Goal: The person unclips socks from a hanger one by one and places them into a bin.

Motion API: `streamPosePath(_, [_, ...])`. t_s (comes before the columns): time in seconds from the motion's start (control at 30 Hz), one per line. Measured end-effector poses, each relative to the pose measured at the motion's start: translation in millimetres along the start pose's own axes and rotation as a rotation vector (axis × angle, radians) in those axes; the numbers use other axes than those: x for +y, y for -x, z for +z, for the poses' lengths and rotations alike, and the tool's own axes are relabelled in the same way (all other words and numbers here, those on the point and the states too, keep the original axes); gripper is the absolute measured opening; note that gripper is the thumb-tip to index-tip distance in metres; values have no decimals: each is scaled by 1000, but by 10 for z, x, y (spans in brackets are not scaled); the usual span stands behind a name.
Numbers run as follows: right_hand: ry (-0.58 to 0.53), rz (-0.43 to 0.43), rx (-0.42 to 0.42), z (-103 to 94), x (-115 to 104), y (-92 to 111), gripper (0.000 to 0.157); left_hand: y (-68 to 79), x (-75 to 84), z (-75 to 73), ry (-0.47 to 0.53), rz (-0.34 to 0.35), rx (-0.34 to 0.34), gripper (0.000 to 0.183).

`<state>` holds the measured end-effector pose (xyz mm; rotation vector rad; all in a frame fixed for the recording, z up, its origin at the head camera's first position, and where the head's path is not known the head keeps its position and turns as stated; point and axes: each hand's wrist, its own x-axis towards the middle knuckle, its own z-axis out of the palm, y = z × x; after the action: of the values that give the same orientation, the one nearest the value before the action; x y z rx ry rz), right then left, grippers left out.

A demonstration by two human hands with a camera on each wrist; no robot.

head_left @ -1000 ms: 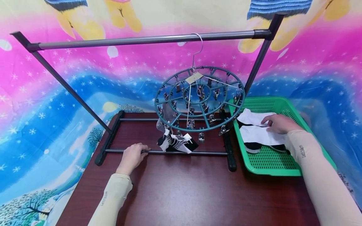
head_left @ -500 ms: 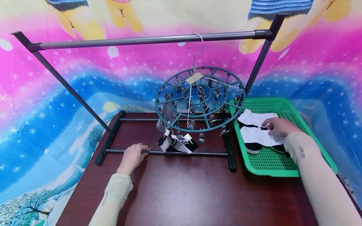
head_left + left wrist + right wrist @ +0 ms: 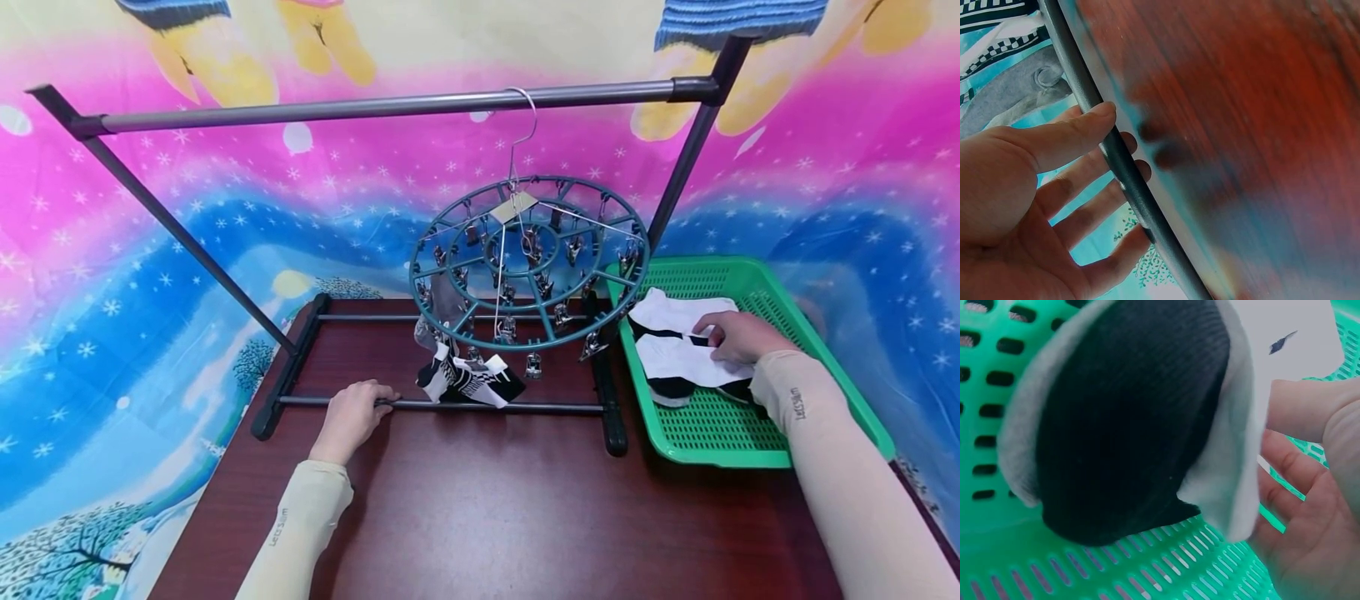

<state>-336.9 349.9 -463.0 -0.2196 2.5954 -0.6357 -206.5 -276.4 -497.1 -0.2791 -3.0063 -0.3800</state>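
Note:
In the head view my left hand (image 3: 354, 419) grips the lower front bar (image 3: 480, 406) of a dark metal rack. Its thumb and fingers lie on both sides of the bar (image 3: 1124, 164) in the left wrist view. Inside a green basket (image 3: 723, 458), my right hand (image 3: 746, 337) pinches a white sock (image 3: 675, 358) with black parts. Another white sock (image 3: 678, 311) lies just behind it. The right wrist view has a black-and-white sock (image 3: 1135, 425) up close, which hides some of the right hand's fingertips (image 3: 1272, 500).
A round green clip hanger (image 3: 551, 340) hangs from the rack's top rail (image 3: 390, 107), with several metal clips. Black-and-white patterned socks (image 3: 480, 382) and a grey sock (image 3: 447, 297) hang at its left side. The brown table (image 3: 480, 517) stands against a printed cloth (image 3: 187, 225).
My right hand has shifted slightly right and down over the white sock, and the dark strip between the two white socks shows more. The left hand stays on the bar.

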Motion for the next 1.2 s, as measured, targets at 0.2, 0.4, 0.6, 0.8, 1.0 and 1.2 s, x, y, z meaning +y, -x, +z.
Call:
streamPosePath(0.2, [7, 0, 1, 2, -3, -4, 49, -2, 8, -3, 9, -5, 1, 18])
streamPosePath(0.4, [33, -17, 24, -19, -10, -13, 49, -11, 16, -22, 15, -7, 12, 18])
streamPosePath(0.6, [1, -1, -7, -28, 4, 22, 49, 4, 10, -5, 34, -16, -5, 19])
streamPosePath(0.8, [20, -33, 24, -142, -103, 132, 50, 8, 4, -12, 27, -15, -8, 18])
streamPosePath(1.0, [134, -140, 158, -298, -460, 305, 42, 22, 5, -20, 36, -10, -9, 18])
streamPosePath(1.2, [86, -263, 225, -229, -994, 683, 38, 18, 20, -23, 34, -7, -2, 18])
